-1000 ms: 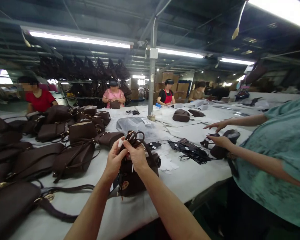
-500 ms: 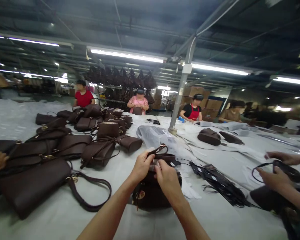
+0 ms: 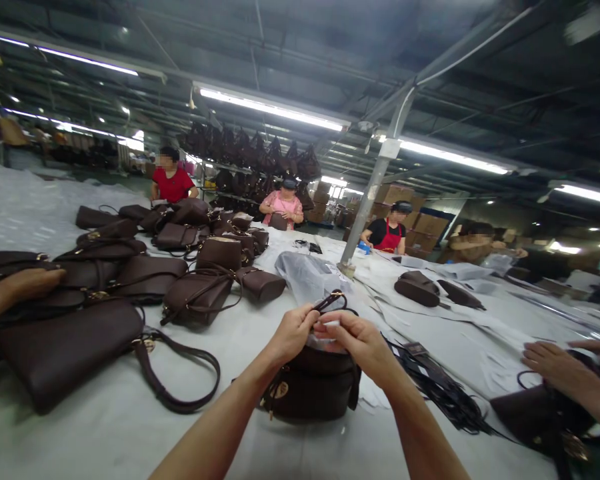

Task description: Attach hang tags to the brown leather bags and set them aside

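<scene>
A dark brown handbag (image 3: 310, 390) with a round gold emblem stands upright on the white-covered table in front of me. My left hand (image 3: 295, 333) is closed on the bag's strap (image 3: 333, 301), which loops up above the bag with a gold-coloured fitting. Close against it, my right hand (image 3: 357, 340) has thumb and forefinger pinched beside the left fingertips; what lies between them is too small to make out. Clear plastic (image 3: 325, 345) shows under my fingers at the bag's top. The far side of the bag is hidden by my hands.
Many brown handbags (image 3: 75, 347) are piled on the left, where another person's hand (image 3: 27, 287) reaches in. A plastic bag (image 3: 300, 273), a metal post (image 3: 375, 200) and black straps (image 3: 440, 387) lie beyond. At right, a co-worker's hands (image 3: 555, 363) rest on another bag.
My right hand has lifted and turned, its fingers now spread higher beside the left hand. The left hand stays at the strap. The hand at far left has reached further in over the pile.
</scene>
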A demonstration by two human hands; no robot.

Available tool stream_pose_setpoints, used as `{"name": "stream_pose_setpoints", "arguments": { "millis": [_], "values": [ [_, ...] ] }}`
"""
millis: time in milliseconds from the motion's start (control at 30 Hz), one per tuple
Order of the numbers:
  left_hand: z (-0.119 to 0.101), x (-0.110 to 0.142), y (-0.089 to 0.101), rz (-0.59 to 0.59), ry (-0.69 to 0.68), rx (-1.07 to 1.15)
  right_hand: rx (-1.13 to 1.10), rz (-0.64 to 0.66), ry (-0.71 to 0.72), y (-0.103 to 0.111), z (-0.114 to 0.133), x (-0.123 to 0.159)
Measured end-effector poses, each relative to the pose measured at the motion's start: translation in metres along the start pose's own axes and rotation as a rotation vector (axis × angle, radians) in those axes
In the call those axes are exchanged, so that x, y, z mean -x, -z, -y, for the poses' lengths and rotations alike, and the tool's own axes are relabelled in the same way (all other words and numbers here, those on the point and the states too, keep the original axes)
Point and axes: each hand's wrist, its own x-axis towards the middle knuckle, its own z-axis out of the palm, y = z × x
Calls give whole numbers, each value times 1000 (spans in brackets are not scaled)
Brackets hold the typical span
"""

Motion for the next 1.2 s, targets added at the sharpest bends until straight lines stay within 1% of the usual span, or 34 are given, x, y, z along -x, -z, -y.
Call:
{"name": "stream_pose_setpoints", "arguments": {
  "millis": [100, 200, 267, 300, 333, 400, 500, 600, 667, 700, 800, 867, 900, 1033, 1200],
  "values": [
    [-2, 1, -2, 14, -43, -81, 245, -170, 53, 1, 0, -7],
    [-2, 3, -3, 43, -96, -237, 564, -275, 202, 0, 7, -14],
    [0, 4, -3, 55, -134, -340, 809, -291, 302, -1, 14, -17],
    [2, 4, -3, 61, -151, -372, 904, -276, 323, -2, 17, -18],
    [3, 4, -3, 65, -166, -390, 974, -253, 316, -3, 20, -19],
    [5, 4, -2, 67, -183, -379, 1050, -221, 237, -4, 24, -19],
    [7, 3, 0, 46, -170, -279, 1017, -241, 116, -4, 23, -19],
    [6, 3, 0, -7, -136, -155, 945, -225, 107, -1, 19, -19],
    [5, 3, -1, -48, -116, -99, 939, -179, 130, 0, 18, -21],
    [5, 4, -1, -64, -112, -83, 936, -148, 163, 1, 18, -22],
    [3, 4, 0, -93, -116, -66, 885, -66, 327, 3, 17, -23],
    [3, 4, 1, -118, -109, -61, 840, -49, 419, 5, 16, -22],
    [2, 4, 2, -127, -102, -57, 827, -46, 442, 6, 15, -21],
    [2, 5, 2, -133, -99, -49, 831, -27, 435, 9, 10, -19],
    [1, 6, 0, -58, -154, -119, 815, -27, 357, 10, 10, -29]
  ]
}}
